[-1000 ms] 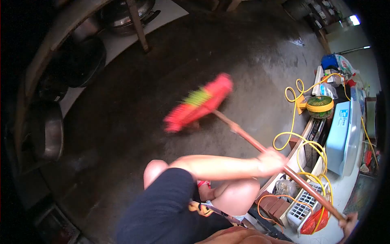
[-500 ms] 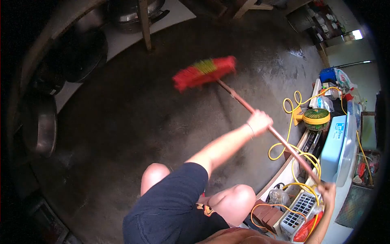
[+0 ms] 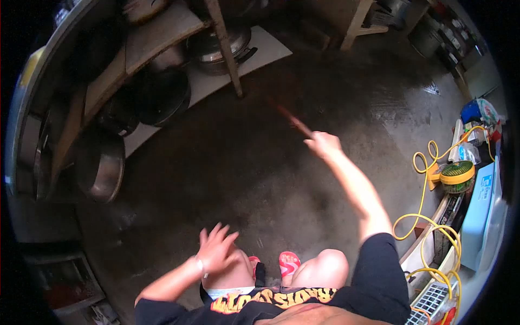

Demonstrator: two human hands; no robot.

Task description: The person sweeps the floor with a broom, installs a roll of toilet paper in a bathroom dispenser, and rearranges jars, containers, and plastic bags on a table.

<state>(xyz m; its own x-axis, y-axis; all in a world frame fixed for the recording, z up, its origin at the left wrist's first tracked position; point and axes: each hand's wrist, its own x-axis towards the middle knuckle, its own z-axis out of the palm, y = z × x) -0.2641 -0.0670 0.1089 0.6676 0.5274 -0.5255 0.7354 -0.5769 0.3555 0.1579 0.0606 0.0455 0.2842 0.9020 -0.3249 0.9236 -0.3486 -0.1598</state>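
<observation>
My right hand (image 3: 325,145) is wrapped around the reddish handle of a broom (image 3: 295,123) and stretches out over the dark floor. From my fist the handle runs away toward the upper left and fades into the shadow, so the broom's head cannot be made out. My left hand (image 3: 218,250) has its fingers spread over my left knee and holds nothing. A pale band (image 3: 200,265) circles that wrist.
On the left, wooden shelving (image 3: 225,49) holds pans and a lidded pot (image 3: 219,43). A yellow cable (image 3: 417,216) loops along the right side beside a yellow-green fan-like device (image 3: 457,176) and a blue bin (image 3: 479,216). Red-and-white sandals (image 3: 290,264) are on my feet.
My left hand has let go of the broom's handle and come back to my left knee. My right hand has swung forward and left with the broom. The view has turned leftward.
</observation>
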